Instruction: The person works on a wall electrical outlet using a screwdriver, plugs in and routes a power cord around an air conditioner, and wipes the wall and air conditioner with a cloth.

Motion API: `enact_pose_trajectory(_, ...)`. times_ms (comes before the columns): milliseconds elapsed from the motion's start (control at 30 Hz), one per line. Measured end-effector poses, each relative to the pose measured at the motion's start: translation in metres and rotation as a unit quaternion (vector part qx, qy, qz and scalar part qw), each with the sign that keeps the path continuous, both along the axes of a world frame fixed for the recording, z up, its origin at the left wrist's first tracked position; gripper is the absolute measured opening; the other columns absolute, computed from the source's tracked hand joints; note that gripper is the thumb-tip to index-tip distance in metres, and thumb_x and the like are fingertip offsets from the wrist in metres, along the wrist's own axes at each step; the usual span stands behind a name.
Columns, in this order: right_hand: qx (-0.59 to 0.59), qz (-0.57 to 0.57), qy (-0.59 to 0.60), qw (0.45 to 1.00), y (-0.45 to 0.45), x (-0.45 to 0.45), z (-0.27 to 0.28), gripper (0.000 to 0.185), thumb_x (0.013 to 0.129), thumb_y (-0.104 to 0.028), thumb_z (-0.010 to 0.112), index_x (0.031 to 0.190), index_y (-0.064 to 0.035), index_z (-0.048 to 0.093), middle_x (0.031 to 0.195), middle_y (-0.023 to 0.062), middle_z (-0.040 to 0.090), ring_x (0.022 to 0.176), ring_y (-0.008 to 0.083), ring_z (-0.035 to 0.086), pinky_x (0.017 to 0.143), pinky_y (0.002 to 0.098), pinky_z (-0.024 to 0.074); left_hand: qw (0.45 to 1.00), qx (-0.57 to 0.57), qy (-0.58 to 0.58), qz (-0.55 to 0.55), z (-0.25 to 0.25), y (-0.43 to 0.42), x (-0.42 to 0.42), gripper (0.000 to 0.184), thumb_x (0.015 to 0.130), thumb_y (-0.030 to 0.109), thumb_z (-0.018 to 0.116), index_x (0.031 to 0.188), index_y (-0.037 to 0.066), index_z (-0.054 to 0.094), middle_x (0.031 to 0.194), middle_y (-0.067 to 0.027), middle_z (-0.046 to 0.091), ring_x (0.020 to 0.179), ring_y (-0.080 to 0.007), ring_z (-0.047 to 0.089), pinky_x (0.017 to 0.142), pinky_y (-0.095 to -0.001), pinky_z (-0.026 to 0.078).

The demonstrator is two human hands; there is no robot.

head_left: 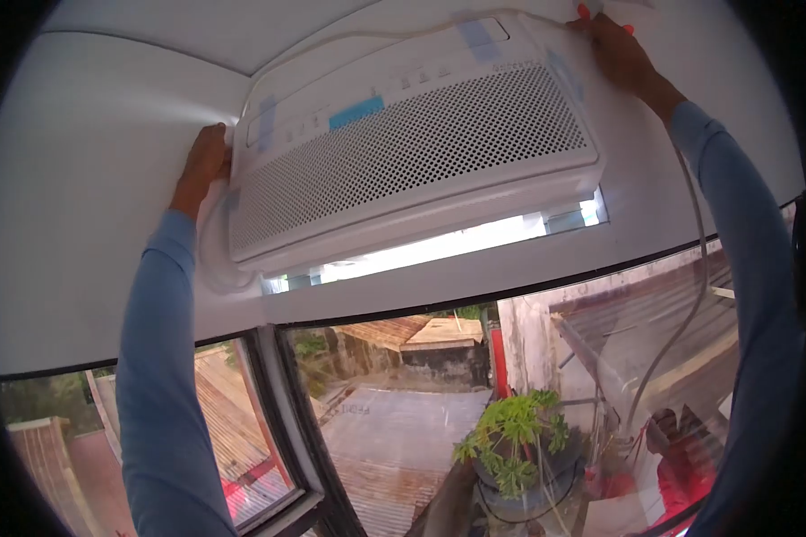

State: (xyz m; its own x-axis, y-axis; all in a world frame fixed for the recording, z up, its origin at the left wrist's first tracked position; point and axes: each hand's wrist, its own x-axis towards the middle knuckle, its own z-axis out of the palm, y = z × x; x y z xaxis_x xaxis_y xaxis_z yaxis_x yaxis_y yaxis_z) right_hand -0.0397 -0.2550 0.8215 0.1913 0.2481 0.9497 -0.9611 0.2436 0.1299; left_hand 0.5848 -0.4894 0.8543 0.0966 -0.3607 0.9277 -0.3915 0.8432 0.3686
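A white window air conditioner [412,134] with a perforated front grille sits high in a wall opening, tilted in my view. My left hand [208,161] is closed against its left side, with the fingertips partly hidden at the edge. Beyond its upper right corner, my right hand [620,54] is closed around a red-orange object [584,11] whose ends stick out past the fingers; its kind cannot be made out. A pale cord [367,34] runs over the top of the unit to that hand. Blue tape [356,113] sticks to the front panel.
Below the unit, daylight shows through a gap [439,246] in the wall. Dark-framed windows [282,403] stand underneath, with corrugated roofs and a potted plant [519,438] seen through the glass. A cable [690,304] hangs at the right. Someone in red [685,474] appears at lower right.
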Motion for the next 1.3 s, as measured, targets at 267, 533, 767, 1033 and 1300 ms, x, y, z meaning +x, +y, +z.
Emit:
enact_pose_trajectory(267, -0.019, -0.091, 0.027, 0.995, 0.001, 0.002, -0.004, 0.044, 0.097, -0.002, 0.043, 0.135, -0.0158, 0.062, 0.124, 0.0161, 0.061, 0.114, 0.0336, 0.064, 0.103, 0.0434, 0.0517, 0.998, -0.050, -0.011, 0.034, 0.034, -0.023, -0.017, 0.077, 0.104, 0.057, 0.029, 0.152, -0.002, 0.042, 0.153, -0.0254, 0.047, 0.144, -0.0355, 0.043, 0.119, -0.0422, 0.031)
enact_pose_trajectory(533, -0.014, -0.048, 0.053, 0.997, -0.001, -0.001, -0.006, 0.043, 0.097, -0.002, 0.048, 0.136, -0.0131, 0.062, 0.121, 0.0144, 0.061, 0.112, 0.0331, 0.064, 0.102, 0.0431, 0.0503, 0.980, -0.028, -0.035, 0.194, 0.060, -0.035, -0.031, 0.084, 0.102, 0.064, 0.021, 0.147, 0.001, 0.052, 0.152, -0.0250, 0.048, 0.144, -0.0414, 0.042, 0.120, -0.0481, 0.030)
enact_pose_trajectory(767, -0.004, -0.047, 0.039, 0.998, 0.003, 0.014, -0.012, 0.047, 0.092, 0.003, 0.048, 0.134, -0.0128, 0.062, 0.121, 0.0175, 0.062, 0.117, 0.0331, 0.062, 0.100, 0.0436, 0.0530, 0.925, -0.103, -0.029, 0.366, 0.060, -0.054, -0.052, 0.081, 0.101, 0.069, 0.019, 0.148, 0.012, 0.053, 0.151, -0.0229, 0.050, 0.144, -0.0422, 0.042, 0.119, -0.0519, 0.030)
enact_pose_trajectory(1033, -0.024, -0.009, 0.011, 1.000, 0.002, 0.009, -0.009, 0.043, 0.095, -0.002, 0.049, 0.133, -0.0159, 0.062, 0.118, 0.0169, 0.060, 0.106, 0.0341, 0.064, 0.092, 0.0457, 0.0541, 0.947, -0.239, -0.048, 0.207, 0.059, -0.018, -0.123, 0.071, 0.104, 0.058, 0.027, 0.142, 0.006, 0.056, 0.147, -0.0205, 0.055, 0.139, -0.0437, 0.047, 0.118, -0.0500, 0.033)
enact_pose_trajectory(1300, -0.061, -0.038, -0.054, 0.996, -0.004, 0.009, -0.011, 0.049, 0.093, -0.003, 0.053, 0.138, -0.0206, 0.060, 0.124, 0.0196, 0.057, 0.102, 0.0381, 0.069, 0.084, 0.0449, 0.0617, 0.952, -0.137, -0.083, 0.262, 0.057, 0.019, -0.163, 0.061, 0.105, 0.051, 0.027, 0.146, 0.015, 0.053, 0.148, -0.0206, 0.054, 0.137, -0.0441, 0.050, 0.116, -0.0547, 0.033)
